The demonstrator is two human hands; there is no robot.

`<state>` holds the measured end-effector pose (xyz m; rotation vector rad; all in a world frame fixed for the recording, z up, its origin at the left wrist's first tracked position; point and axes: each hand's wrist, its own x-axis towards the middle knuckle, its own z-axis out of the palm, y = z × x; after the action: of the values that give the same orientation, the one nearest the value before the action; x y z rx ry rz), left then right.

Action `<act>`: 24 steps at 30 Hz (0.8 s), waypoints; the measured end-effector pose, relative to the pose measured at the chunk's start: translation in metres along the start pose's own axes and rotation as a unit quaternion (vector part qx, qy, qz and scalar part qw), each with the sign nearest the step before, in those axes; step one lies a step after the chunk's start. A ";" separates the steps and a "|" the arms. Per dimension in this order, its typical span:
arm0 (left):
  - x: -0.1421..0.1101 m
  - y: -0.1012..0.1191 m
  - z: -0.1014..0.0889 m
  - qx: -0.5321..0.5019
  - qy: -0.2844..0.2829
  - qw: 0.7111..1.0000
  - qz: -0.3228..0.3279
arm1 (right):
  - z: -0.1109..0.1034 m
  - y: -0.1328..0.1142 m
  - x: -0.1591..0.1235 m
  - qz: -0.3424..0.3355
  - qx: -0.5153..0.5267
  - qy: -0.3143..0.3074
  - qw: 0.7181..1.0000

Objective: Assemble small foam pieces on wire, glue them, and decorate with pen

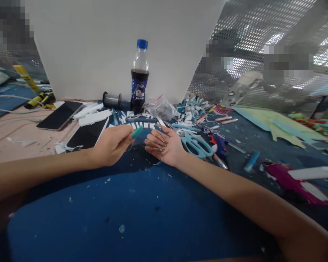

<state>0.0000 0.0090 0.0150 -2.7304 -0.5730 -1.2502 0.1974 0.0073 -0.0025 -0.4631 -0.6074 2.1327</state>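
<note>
My left hand (112,145) is closed, with a small teal piece (137,132) pinched between thumb and fingers; its material is unclear. Just to the right, my right hand (164,145) lies palm up with its fingers curled together. Whatever those fingers hold, if anything, is too small to make out. The two hands are a short gap apart over the blue table (120,203). Light-blue-handled scissors (196,145) lie beside my right wrist. White strips (142,124) are spread just beyond the hands.
A Pepsi bottle (139,85) stands against a white board (98,43), beside a spool (112,100) and a clear plastic bag (162,108). Phones (60,115) lie left. A blue glue gun (220,145), a scrap pile (191,109) and a magenta object (292,180) are right.
</note>
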 end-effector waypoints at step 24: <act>-0.012 0.010 0.011 -0.021 -0.092 0.995 -0.033 | 0.005 -0.002 -0.001 0.037 0.017 0.043 0.998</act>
<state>0.0042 -0.0015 0.0000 -2.9042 -0.6651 -1.0406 0.1968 0.0062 0.0030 -0.5635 -0.5128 2.1775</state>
